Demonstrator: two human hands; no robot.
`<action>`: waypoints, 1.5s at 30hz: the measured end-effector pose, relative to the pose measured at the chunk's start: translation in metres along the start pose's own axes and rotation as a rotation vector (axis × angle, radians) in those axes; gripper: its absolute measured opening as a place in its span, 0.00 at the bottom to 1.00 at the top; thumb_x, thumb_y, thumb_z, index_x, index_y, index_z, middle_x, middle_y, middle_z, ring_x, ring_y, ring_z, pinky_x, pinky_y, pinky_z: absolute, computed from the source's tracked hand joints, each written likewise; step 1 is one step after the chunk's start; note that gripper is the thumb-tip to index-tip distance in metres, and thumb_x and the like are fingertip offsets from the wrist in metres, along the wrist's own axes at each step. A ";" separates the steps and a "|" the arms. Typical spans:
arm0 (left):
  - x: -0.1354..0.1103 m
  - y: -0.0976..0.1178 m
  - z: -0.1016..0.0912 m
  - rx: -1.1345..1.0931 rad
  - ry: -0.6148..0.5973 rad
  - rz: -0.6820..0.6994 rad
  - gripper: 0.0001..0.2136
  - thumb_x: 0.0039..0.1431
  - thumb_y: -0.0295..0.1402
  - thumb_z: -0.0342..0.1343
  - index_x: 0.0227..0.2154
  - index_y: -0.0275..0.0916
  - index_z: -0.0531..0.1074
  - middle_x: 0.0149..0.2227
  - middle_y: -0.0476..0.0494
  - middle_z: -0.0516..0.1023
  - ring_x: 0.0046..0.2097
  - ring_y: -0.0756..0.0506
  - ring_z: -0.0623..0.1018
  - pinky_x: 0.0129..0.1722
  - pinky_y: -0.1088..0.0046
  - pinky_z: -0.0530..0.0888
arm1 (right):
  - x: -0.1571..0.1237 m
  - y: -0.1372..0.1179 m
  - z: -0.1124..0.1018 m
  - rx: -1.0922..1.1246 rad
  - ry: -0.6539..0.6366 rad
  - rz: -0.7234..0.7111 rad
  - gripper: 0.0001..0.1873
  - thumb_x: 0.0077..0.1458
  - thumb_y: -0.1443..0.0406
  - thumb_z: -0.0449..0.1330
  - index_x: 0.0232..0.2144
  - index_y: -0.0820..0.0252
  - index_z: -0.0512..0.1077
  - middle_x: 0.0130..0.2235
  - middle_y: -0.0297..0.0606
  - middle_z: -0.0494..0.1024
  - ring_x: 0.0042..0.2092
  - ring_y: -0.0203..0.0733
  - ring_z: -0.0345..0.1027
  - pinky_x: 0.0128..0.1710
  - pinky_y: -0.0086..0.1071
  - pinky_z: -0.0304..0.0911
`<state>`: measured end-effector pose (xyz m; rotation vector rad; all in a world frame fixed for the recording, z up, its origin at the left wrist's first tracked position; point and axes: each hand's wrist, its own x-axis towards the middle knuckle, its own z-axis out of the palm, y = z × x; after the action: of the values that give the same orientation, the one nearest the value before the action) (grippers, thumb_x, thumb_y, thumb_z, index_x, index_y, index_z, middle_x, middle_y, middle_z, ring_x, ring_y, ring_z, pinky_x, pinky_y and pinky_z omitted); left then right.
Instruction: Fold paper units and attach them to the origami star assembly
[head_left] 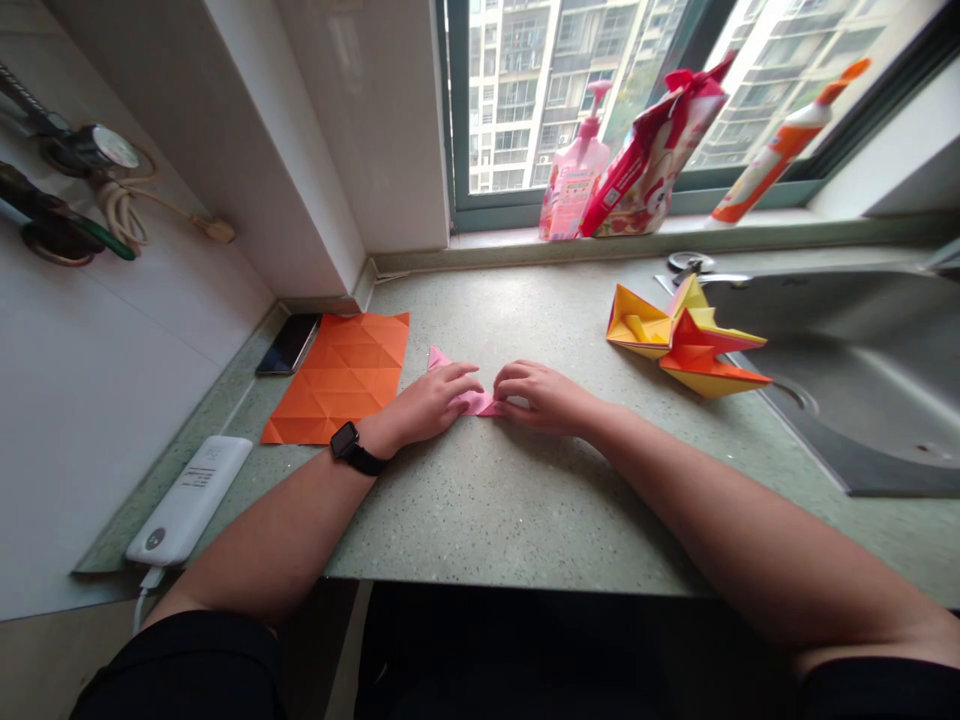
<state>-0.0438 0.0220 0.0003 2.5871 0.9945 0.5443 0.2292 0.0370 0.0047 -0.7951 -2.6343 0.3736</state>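
Both hands low on a speckled green stone countertop (pixel 480 505), close together, with a folded pink paper (pixel 471 403) held down between them. Left hand (pixel 427 405): fingers (pixel 461 378) curled narrow over the paper's left part, one pink point sticking out up and to the left of the knuckles. Right hand (pixel 544 397): fingers (pixel 511 378) bunched just as narrow on the paper's right end, a small pink tip showing just below them. Fingertips mostly hidden by the curl, so exact contact impossible to make out.

Just left of the left fingers, a creased orange paper sheet (pixel 337 378), with a dark smartphone (pixel 289 344) beside its far corner. Behind the left hand, a black smartwatch (pixel 345 440) on the wrist. Farther left of the fingers, near the forearm, a white power bank (pixel 189 500) with a cable.

Well right of the right fingers, a folded yellow-and-red origami model (pixel 686 340), at the edge of a stainless steel sink (pixel 862 380). Far beyond the fingertips, on the windowsill, a pink pump bottle (pixel 574 170), a red printed bag (pixel 652 155) and an orange-capped tube (pixel 780 145).
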 end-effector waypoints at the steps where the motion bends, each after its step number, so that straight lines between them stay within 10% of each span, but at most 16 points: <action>1: 0.000 0.001 -0.001 -0.021 0.002 0.022 0.12 0.76 0.27 0.53 0.53 0.42 0.79 0.69 0.36 0.72 0.68 0.39 0.75 0.68 0.50 0.74 | 0.000 0.001 0.000 -0.011 -0.002 0.001 0.11 0.70 0.64 0.60 0.38 0.56 0.82 0.45 0.45 0.83 0.48 0.49 0.75 0.51 0.45 0.71; 29: 0.003 0.008 -0.003 -0.119 -0.046 0.178 0.10 0.75 0.32 0.59 0.49 0.45 0.86 0.56 0.36 0.80 0.57 0.41 0.80 0.60 0.58 0.79 | -0.001 0.007 0.004 -0.093 0.006 0.134 0.06 0.67 0.59 0.66 0.42 0.53 0.80 0.45 0.42 0.82 0.48 0.50 0.75 0.51 0.43 0.71; 45: 0.003 0.016 -0.011 -0.019 -0.075 0.148 0.10 0.75 0.34 0.59 0.42 0.45 0.87 0.55 0.40 0.85 0.59 0.40 0.82 0.64 0.57 0.76 | -0.003 0.017 0.027 -0.028 0.048 0.237 0.34 0.63 0.47 0.69 0.66 0.52 0.72 0.69 0.53 0.71 0.71 0.62 0.64 0.70 0.58 0.64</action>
<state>-0.0372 0.0145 0.0179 2.6574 0.7749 0.4857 0.2286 0.0455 -0.0260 -1.1161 -2.5114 0.3751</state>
